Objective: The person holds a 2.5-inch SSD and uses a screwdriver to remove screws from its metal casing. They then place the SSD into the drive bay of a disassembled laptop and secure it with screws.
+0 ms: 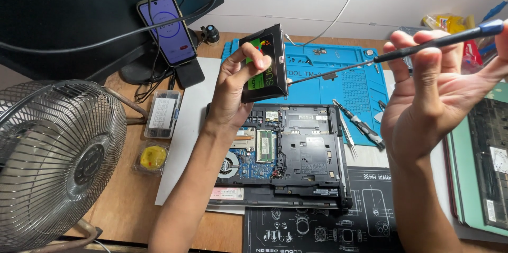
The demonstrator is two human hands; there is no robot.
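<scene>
Here, a metal fan (55, 160) fills bottom left; an opened laptop (288, 152) lies mid-desk, insides exposed, with a blue mat (360, 81) behind it. The left hand (235, 86) is clamped on a black drive (264, 62), held tilted above the laptop. The right hand (431, 92) pinches a thin screwdriver (391, 54), tip touching the drive's edge. A phone (166, 30) stands propped behind; tweezers (346, 134) lie on the mat

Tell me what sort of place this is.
Probably an electronics repair bench: an opened laptop with its boards bared, a blue repair mat with small screws, and a long screwdriver in the right hand aimed at the drive held by the left hand.
</scene>
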